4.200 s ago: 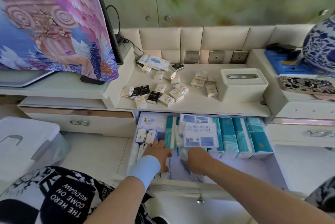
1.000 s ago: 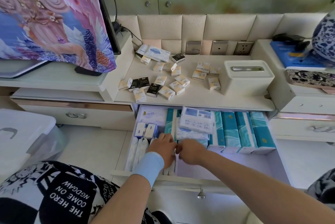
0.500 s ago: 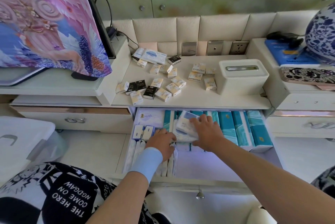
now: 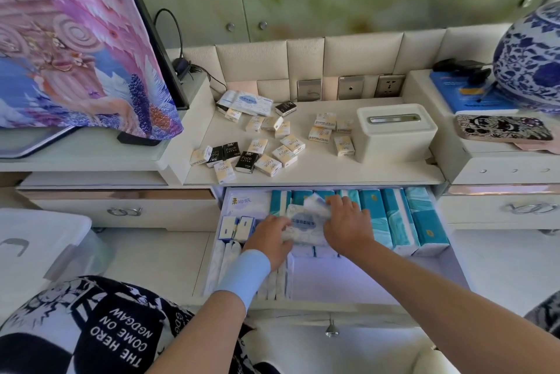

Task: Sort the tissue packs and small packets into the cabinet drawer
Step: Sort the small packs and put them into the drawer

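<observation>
The open cabinet drawer (image 4: 378, 282) holds a row of teal tissue packs (image 4: 391, 219) standing at the back right. Two small blue-and-white packets (image 4: 236, 226) and white rolled packs (image 4: 224, 255) lie at its left. A white soft tissue pack (image 4: 303, 226) lies across the middle. My left hand (image 4: 269, 237) grips its left edge. My right hand (image 4: 345, 225) holds its right side, fingers over its upper corner. Several small cream and black packets (image 4: 266, 158) lie scattered on the shelf above the drawer, with a larger white pack (image 4: 248, 102) behind them.
A white tissue box (image 4: 394, 131) stands on the shelf at right. A screen under a purple printed cloth (image 4: 75, 40) fills the left. A blue-and-white vase (image 4: 530, 61) and a phone (image 4: 503, 128) sit at right. A clear storage bin (image 4: 39, 246) stands on the floor at left.
Both hands moved from the drawer's front toward its back. The white soft pack now lies between them, held by both hands on top of the standing packs.
</observation>
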`<state>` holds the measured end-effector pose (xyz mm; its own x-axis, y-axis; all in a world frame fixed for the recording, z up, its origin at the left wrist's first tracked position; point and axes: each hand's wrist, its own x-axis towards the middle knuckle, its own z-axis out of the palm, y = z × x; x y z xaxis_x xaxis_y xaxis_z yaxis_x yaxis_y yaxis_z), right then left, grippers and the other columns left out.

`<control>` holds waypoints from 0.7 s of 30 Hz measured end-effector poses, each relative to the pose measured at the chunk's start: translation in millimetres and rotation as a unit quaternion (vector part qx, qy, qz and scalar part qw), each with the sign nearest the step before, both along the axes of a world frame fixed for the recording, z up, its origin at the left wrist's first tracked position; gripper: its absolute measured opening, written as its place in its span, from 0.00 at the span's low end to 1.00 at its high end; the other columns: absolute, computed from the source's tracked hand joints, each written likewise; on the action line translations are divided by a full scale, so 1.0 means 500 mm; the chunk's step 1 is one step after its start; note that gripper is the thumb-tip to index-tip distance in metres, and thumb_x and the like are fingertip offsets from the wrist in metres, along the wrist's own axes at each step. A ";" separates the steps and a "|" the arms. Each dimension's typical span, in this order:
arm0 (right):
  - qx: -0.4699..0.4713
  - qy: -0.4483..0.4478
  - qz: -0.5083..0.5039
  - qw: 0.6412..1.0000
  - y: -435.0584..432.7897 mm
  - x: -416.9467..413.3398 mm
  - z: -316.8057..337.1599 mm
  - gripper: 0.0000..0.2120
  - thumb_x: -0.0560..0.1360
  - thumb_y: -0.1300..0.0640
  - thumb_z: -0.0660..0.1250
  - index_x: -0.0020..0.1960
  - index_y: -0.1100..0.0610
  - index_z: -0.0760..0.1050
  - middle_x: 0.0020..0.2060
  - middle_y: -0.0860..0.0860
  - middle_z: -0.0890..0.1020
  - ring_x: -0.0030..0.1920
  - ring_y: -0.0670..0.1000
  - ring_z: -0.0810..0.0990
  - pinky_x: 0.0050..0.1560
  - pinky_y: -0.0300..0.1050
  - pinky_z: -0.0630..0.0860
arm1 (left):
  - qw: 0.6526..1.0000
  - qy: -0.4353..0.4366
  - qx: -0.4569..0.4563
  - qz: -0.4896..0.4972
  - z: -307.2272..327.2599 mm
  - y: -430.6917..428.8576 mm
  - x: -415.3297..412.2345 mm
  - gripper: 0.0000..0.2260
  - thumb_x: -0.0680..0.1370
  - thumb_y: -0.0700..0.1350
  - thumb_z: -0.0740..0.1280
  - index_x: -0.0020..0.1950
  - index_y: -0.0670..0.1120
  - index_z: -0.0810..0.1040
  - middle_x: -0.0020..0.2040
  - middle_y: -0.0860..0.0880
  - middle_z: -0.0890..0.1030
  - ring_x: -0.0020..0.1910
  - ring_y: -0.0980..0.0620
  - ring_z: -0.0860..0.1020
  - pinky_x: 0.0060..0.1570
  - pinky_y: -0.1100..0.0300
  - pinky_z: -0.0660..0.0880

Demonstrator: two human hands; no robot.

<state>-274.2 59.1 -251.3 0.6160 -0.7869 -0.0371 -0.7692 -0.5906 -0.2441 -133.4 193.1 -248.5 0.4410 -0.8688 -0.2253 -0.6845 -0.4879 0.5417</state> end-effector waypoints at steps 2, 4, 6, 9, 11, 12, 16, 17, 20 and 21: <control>0.020 -0.062 -0.002 0.998 0.009 0.006 0.013 0.15 0.78 0.54 0.60 0.64 0.53 0.66 0.55 0.53 0.76 0.51 0.55 0.77 0.47 0.49 0.72 | 0.993 0.077 -0.070 0.048 0.014 -0.007 -0.006 0.24 0.78 0.46 0.67 0.72 0.56 0.65 0.64 0.55 0.69 0.62 0.53 0.73 0.60 0.56 0.72; 0.050 -0.112 0.005 0.992 0.020 0.007 0.030 0.12 0.78 0.54 0.61 0.61 0.54 0.68 0.51 0.53 0.79 0.44 0.54 0.77 0.39 0.45 0.70 | 0.974 0.174 -0.112 0.087 0.032 -0.017 -0.018 0.28 0.78 0.45 0.68 0.75 0.58 0.61 0.64 0.58 0.67 0.62 0.55 0.73 0.57 0.58 0.73; 0.049 -0.148 0.022 0.988 0.033 0.006 0.040 0.13 0.77 0.54 0.63 0.60 0.54 0.70 0.48 0.53 0.80 0.40 0.54 0.76 0.36 0.44 0.67 | 0.955 0.243 -0.132 0.103 0.046 -0.028 -0.028 0.26 0.79 0.44 0.66 0.74 0.58 0.62 0.65 0.59 0.70 0.60 0.55 0.75 0.53 0.60 0.74; 0.106 -0.154 0.053 0.981 0.051 0.010 0.052 0.17 0.74 0.51 0.67 0.61 0.54 0.69 0.46 0.51 0.79 0.44 0.55 0.79 0.36 0.43 0.69 | 0.933 0.302 -0.147 0.129 0.046 -0.040 -0.036 0.20 0.79 0.42 0.66 0.66 0.61 0.69 0.60 0.54 0.78 0.54 0.50 0.80 0.53 0.53 0.79; 0.182 -0.106 0.046 0.977 0.049 0.011 0.066 0.16 0.74 0.48 0.68 0.58 0.54 0.71 0.46 0.51 0.80 0.45 0.53 0.80 0.38 0.44 0.74 | 0.960 0.244 -0.093 0.103 0.034 -0.038 -0.030 0.17 0.79 0.42 0.63 0.63 0.61 0.71 0.58 0.52 0.80 0.51 0.50 0.81 0.51 0.53 0.80; 0.215 -0.051 0.051 0.974 0.044 0.010 0.071 0.13 0.74 0.48 0.68 0.53 0.55 0.73 0.45 0.52 0.80 0.44 0.54 0.81 0.38 0.46 0.77 | 0.980 0.185 -0.039 0.063 0.028 -0.032 -0.027 0.16 0.80 0.42 0.61 0.64 0.60 0.72 0.57 0.52 0.80 0.50 0.50 0.80 0.48 0.55 0.79; 0.332 0.164 0.075 0.926 0.046 -0.005 0.070 0.09 0.73 0.57 0.70 0.43 0.61 0.73 0.41 0.60 0.81 0.35 0.59 0.84 0.34 0.48 0.83 | 0.998 0.021 0.050 -0.026 -0.009 -0.012 -0.019 0.16 0.80 0.39 0.60 0.64 0.54 0.73 0.60 0.52 0.76 0.55 0.52 0.76 0.56 0.55 0.75; 0.320 0.190 0.068 0.926 0.051 -0.008 0.061 0.09 0.73 0.58 0.69 0.44 0.64 0.74 0.42 0.62 0.83 0.36 0.60 0.85 0.35 0.49 0.84 | 0.998 0.000 0.052 -0.040 -0.016 -0.011 -0.017 0.15 0.79 0.39 0.61 0.64 0.53 0.73 0.62 0.51 0.74 0.57 0.52 0.74 0.60 0.54 0.74; 0.261 0.221 0.081 0.936 0.067 -0.007 0.023 0.07 0.77 0.60 0.64 0.46 0.64 0.76 0.44 0.62 0.84 0.41 0.60 0.85 0.41 0.49 0.83 | 0.988 -0.071 0.092 -0.105 -0.030 -0.008 -0.010 0.19 0.77 0.44 0.66 0.67 0.52 0.71 0.66 0.51 0.68 0.67 0.51 0.65 0.63 0.53 0.71; 0.266 0.207 0.069 0.939 0.073 -0.006 0.004 0.06 0.78 0.60 0.63 0.47 0.62 0.76 0.44 0.60 0.84 0.43 0.59 0.85 0.42 0.48 0.82 | 0.983 -0.088 0.108 -0.119 -0.036 -0.005 -0.008 0.21 0.76 0.45 0.68 0.69 0.52 0.71 0.66 0.51 0.67 0.68 0.51 0.63 0.63 0.53 0.71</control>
<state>-277.2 95.7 -249.3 0.5570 -0.5022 -0.6615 -0.7880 -0.5710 -0.2301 -137.5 190.4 -266.3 0.2789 -0.8928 -0.3539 -0.8675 -0.3922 0.3059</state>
